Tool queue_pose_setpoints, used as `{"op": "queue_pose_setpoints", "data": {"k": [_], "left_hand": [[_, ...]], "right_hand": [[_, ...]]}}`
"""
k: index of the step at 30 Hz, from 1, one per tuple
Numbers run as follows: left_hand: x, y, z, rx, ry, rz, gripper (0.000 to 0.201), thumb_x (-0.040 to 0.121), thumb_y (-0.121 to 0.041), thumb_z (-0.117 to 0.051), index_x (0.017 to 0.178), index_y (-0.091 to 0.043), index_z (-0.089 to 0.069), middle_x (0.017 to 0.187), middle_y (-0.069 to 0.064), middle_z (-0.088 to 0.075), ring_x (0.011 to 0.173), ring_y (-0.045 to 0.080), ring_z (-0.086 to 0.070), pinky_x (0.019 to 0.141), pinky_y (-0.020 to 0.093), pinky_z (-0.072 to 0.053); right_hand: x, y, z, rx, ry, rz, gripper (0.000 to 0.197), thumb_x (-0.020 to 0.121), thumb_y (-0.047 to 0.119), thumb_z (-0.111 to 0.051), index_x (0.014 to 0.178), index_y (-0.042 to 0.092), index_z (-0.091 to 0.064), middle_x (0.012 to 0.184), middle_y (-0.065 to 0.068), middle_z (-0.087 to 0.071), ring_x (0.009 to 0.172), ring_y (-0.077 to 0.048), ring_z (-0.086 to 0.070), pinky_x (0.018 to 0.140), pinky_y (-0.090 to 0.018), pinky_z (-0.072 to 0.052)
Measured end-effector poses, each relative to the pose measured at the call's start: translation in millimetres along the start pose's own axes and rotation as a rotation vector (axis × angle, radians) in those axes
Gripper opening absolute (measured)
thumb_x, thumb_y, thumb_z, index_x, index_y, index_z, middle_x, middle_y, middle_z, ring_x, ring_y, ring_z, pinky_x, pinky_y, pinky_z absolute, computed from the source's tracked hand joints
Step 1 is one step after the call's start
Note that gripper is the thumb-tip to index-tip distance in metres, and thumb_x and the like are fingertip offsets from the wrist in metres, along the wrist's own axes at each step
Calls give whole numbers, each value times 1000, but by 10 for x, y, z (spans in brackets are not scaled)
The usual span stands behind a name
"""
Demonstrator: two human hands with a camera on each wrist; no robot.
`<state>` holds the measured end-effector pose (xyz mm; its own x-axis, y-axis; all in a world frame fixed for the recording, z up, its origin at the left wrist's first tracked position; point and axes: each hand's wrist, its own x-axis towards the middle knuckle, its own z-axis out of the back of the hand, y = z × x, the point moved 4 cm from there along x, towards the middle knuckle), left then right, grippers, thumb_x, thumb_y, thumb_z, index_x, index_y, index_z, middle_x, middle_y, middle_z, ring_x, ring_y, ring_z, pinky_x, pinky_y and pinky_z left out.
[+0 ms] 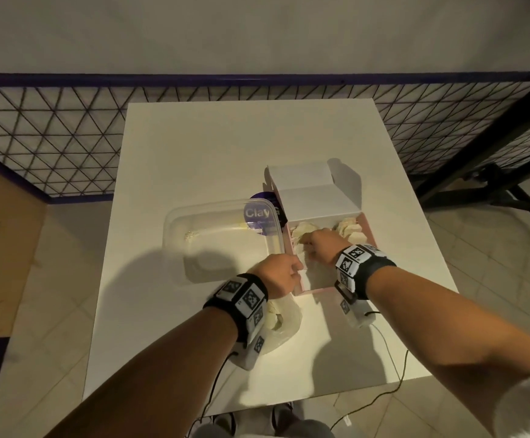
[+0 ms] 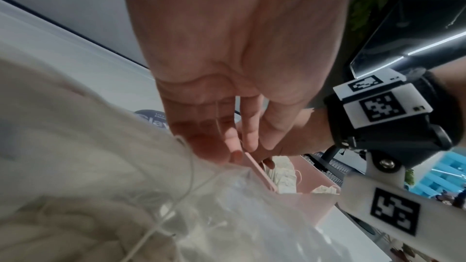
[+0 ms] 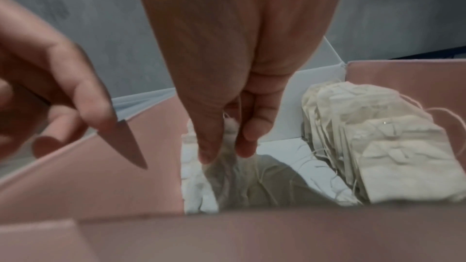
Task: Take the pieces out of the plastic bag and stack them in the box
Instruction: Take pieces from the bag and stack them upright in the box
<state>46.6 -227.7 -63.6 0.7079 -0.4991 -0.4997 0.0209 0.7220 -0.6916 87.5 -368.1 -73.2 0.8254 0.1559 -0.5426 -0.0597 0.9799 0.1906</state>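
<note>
A pink box (image 1: pixel 312 291) with a raised white lid (image 1: pixel 311 191) stands on the white table (image 1: pixel 194 147). Inside it, a row of pale tea-bag pieces (image 1: pixel 350 230) (image 3: pixel 378 146) stands along the right wall. My right hand (image 1: pixel 315 245) (image 3: pixel 225 154) reaches into the box's left half and pinches a piece (image 3: pixel 234 172) between thumb and fingers. My left hand (image 1: pixel 284 271) (image 2: pixel 237 152) pinches the pink flap (image 3: pixel 123 142) on the box's left wall. The clear plastic bag (image 1: pixel 284 324) (image 2: pixel 227 216) with more pieces lies under my left wrist.
A clear plastic container (image 1: pixel 219 238) lies left of the box, with a purple "Clay" tub (image 1: pixel 262 213) behind it. A wire mesh fence (image 1: pixel 52 128) runs behind the table. Thin cables (image 1: pixel 393 374) trail off the table's near edge.
</note>
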Motion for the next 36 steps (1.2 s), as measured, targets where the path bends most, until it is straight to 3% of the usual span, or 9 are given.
{"op": "queue_pose_setpoints", "data": {"k": [5, 8, 11, 14, 17, 22, 27, 31, 36], "left_hand": [[40, 48, 8, -21, -21, 3, 28, 92, -21, -51, 117, -19, -62, 126, 3, -62, 113, 20, -57, 97, 26, -43], [35, 48, 26, -44, -22, -12, 28, 94, -17, -50, 119, -16, -63, 127, 4, -61, 114, 20, -56, 97, 23, -41], [46, 43, 31, -44, -33, -25, 30, 94, -16, -49, 121, -16, -63, 128, 5, -60, 117, 19, -55, 95, 20, -39], [43, 35, 29, -34, -30, -30, 32, 95, -17, -47, 122, -16, -63, 129, 4, -60, 117, 19, -55, 99, 21, -39], [23, 22, 40, -40, -21, -30, 32, 94, -18, -49, 123, -16, -63, 130, 5, -60, 118, 19, -55, 101, 23, -39], [-284, -60, 431, -220, -107, -176, 24, 94, -12, -54, 116, -7, -64, 101, -3, -65, 80, -3, -60, 74, 8, -42], [-974, 359, 1054, -230, -302, -162, 13, 90, -16, -60, 83, -25, -66, 70, -12, -62, 54, -2, -54, 57, 15, -42], [-1383, 710, 782, -23, -115, -65, 9, 86, -32, -66, 81, -38, -62, 90, -6, -58, 81, 5, -53, 83, 30, -47], [-1421, 817, 277, 182, -107, 12, 31, 81, -33, -70, 110, -24, -65, 142, 11, -33, 129, 30, -39, 108, 29, -28]], "right_hand": [[-249, -70, 123, 148, -303, 90, 32, 84, 7, -56, 115, 13, -55, 118, -10, -51, 90, -32, -61, 76, -39, -51], [-360, -173, 75, 379, -427, -111, 32, 86, 7, -55, 118, 6, -53, 117, -15, -57, 102, -32, -59, 82, -26, -42], [-289, -218, -103, 473, -205, -378, 34, 94, 13, -46, 125, -2, -49, 123, -21, -57, 115, -35, -54, 92, -31, -41], [-184, -124, -172, 519, -131, -389, 10, 90, 7, -48, 90, 4, -57, 98, -22, -59, 97, -33, -58, 69, -27, -40], [-109, -42, -193, 579, -99, -346, 4, 82, 2, -53, 84, 4, -55, 91, -17, -61, 81, -25, -53, 60, -23, -35], [-253, -43, -80, 523, -185, -336, 39, 92, 10, -47, 130, 2, -48, 126, -20, -58, 114, -35, -55, 93, -32, -41], [-942, 459, 162, 584, -416, -31, 19, 91, 16, -56, 110, 16, -55, 97, 7, -59, 81, -8, -58, 70, -11, -43], [-1193, 1034, -217, 369, -129, 191, 17, 89, 6, -55, 101, 14, -64, 89, 4, -67, 79, -7, -62, 72, -7, -43], [-989, 1334, -625, 132, 68, -3, 27, 91, 19, -49, 109, 2, -60, 113, -16, -63, 104, -29, -60, 88, -32, -47]]}}
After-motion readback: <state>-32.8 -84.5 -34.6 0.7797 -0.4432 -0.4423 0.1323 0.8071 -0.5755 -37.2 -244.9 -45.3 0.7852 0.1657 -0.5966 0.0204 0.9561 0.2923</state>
